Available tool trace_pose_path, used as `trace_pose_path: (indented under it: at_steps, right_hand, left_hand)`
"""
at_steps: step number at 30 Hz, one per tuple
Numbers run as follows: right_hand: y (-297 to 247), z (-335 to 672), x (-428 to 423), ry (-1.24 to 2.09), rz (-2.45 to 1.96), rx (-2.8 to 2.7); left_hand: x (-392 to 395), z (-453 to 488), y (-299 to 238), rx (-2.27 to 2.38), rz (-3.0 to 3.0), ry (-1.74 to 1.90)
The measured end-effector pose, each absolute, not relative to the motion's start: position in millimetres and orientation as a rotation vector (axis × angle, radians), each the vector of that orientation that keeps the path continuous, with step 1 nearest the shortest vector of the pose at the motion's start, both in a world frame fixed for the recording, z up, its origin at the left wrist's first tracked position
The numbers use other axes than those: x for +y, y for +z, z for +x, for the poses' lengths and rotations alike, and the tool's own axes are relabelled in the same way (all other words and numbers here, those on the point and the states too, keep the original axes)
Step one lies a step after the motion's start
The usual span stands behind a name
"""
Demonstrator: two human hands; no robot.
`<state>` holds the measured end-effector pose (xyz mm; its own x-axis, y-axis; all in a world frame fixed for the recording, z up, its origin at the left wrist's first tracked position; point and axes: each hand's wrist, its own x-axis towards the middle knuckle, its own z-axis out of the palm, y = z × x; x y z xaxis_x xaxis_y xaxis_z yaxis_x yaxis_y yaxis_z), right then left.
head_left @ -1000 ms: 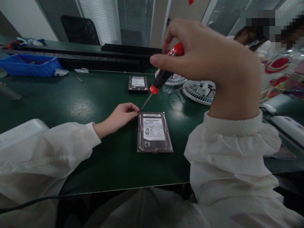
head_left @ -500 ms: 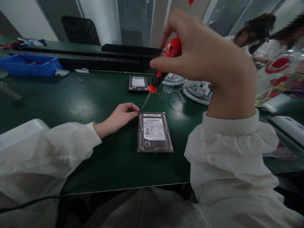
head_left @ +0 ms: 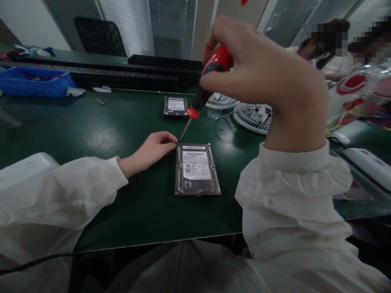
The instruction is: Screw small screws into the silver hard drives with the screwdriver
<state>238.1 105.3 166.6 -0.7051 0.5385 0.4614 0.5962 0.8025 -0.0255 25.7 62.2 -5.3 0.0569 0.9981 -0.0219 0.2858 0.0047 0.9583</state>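
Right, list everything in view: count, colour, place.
table: one, green, throughout
near hard drive: one, silver, table centre
far hard drive: one, black and silver, behind it
screwdriver: one, red and black, at near drive's far-left corner
round grilles: two, white, right of far drive
small bits: several, dark, beside grilles
bin: one, blue, far left
rails: at least two, black, far side
chair: one, black, beyond table
packaging: count unclear, clear and red, right
people: two, white-clothed, far right
left hand: one, white-sleeved, same corner
right hand: one, white-sleeved, around screwdriver
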Motion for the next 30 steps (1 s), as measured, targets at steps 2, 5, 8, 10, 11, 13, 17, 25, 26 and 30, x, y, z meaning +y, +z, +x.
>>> trace_pose_path:
  at_steps: [2, 5, 8, 10, 11, 13, 17, 25, 26, 30]
  right_hand:
    - [166.6, 238.3, 105.7, -0.156, -0.833, -2.555]
    - [166.2, 237.9, 105.1, -0.153, -0.859, -2.540]
    - [165.8, 236.3, 102.9, -0.127, -0.857, -2.523]
    - [166.1, 235.0, 101.5, -0.095, -0.824, -2.542]
    - [166.3, 234.4, 101.2, -0.085, -0.807, -2.554]
    - [166.7, 233.7, 101.7, -0.080, -0.787, -2.563]
    - [166.5, 234.9, 103.9, -0.102, -0.819, -2.525]
    - [169.4, 234.8, 96.4, -0.137, -0.871, -2.575]
    - [168.9, 234.5, 96.8, -0.144, -0.880, -2.561]
    - [167.2, 236.0, 99.2, -0.133, -0.869, -2.505]
  left_hand:
    - [61.1, 26.4, -3.5, 1.382, 1.430, 0.996]
    - [60.2, 26.8, -2.4, 1.394, 1.438, 0.997]
    - [61.6, 25.4, -5.2, 1.406, 1.448, 1.006]
    - [63.1, 23.9, -7.9, 1.404, 1.458, 1.000]
    - [63.8, 23.2, -9.1, 1.403, 1.461, 0.995]
    - [64.7, 22.2, -10.4, 1.404, 1.461, 0.987]
    - [64.9, 21.9, -9.9, 1.424, 1.438, 0.976]
    - [67.0, 18.5, -15.2, 1.415, 1.451, 0.966]
    - [67.5, 17.9, -16.3, 1.413, 1.456, 0.967]
    - [69.1, 16.4, -19.2, 1.408, 1.475, 0.974]
